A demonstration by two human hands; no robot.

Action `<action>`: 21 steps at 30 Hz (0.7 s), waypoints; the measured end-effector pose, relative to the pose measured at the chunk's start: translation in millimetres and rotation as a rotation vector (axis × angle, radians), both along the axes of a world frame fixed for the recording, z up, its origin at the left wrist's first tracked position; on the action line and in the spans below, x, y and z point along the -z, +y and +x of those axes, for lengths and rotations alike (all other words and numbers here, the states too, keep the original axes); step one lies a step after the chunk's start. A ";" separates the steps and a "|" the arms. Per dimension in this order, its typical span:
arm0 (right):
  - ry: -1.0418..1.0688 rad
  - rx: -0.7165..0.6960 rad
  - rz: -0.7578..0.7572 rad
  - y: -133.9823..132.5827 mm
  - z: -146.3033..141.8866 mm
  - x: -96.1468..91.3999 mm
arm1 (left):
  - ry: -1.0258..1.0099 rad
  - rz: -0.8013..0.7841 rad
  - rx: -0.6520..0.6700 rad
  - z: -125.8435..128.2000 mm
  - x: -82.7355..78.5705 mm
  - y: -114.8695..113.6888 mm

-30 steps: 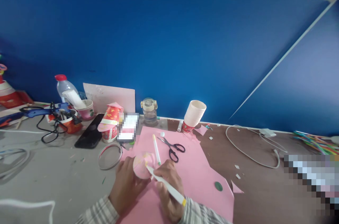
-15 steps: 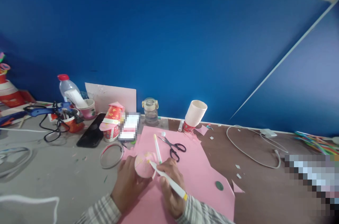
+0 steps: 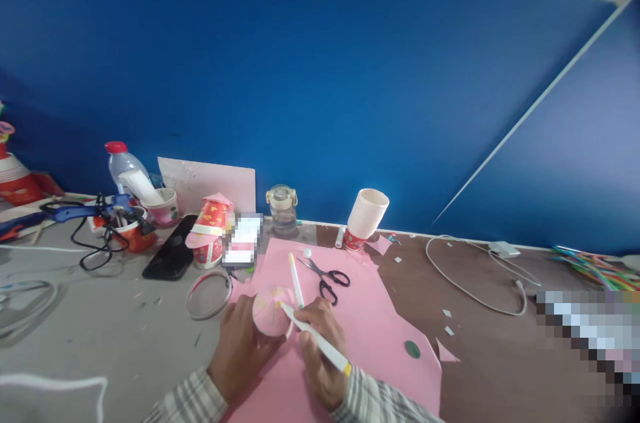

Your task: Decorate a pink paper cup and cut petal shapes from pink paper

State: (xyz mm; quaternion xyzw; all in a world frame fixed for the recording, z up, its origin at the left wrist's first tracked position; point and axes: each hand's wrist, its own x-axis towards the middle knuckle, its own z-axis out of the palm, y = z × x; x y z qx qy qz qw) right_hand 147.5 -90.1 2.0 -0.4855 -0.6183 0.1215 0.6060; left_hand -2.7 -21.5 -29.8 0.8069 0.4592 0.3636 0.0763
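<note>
My left hand [image 3: 244, 342] is closed around a small round pink paper piece [image 3: 270, 323], which has faint lines and yellow marks on its face. In my right hand [image 3: 323, 353] is a white marker [image 3: 325, 347] with a yellow end, its tip resting at the yellow marks. Both hands are over a large sheet of pink paper [image 3: 370, 343]. Just beyond them on the sheet lie a second white marker [image 3: 296, 280] and black-handled scissors [image 3: 327, 276]. A dark green disc [image 3: 413, 349] sits toward the sheet's right side.
A stack of paper cups [image 3: 367, 216] and a lidded clear jar [image 3: 283, 210] stand by the blue partition. To the left are a decorated red cup figure [image 3: 210, 230], a tape roll [image 3: 209, 294] and a black phone [image 3: 173, 250]. A white cable [image 3: 465, 304] curls at right.
The whole view has shifted slightly, so things sit a little further left. My hands hold the same pose, with the marker tip still at the yellow marks.
</note>
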 end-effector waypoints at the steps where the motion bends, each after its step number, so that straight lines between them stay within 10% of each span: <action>1: 0.004 0.002 0.004 0.1 -0.1 0.4 | -0.001 -0.001 0.002 -0.1 0.1 0.1; 21: -0.049 -0.068 0.067 -0.3 -2.4 -7.6 | -0.006 0.018 0.030 0.6 -4.4 -0.7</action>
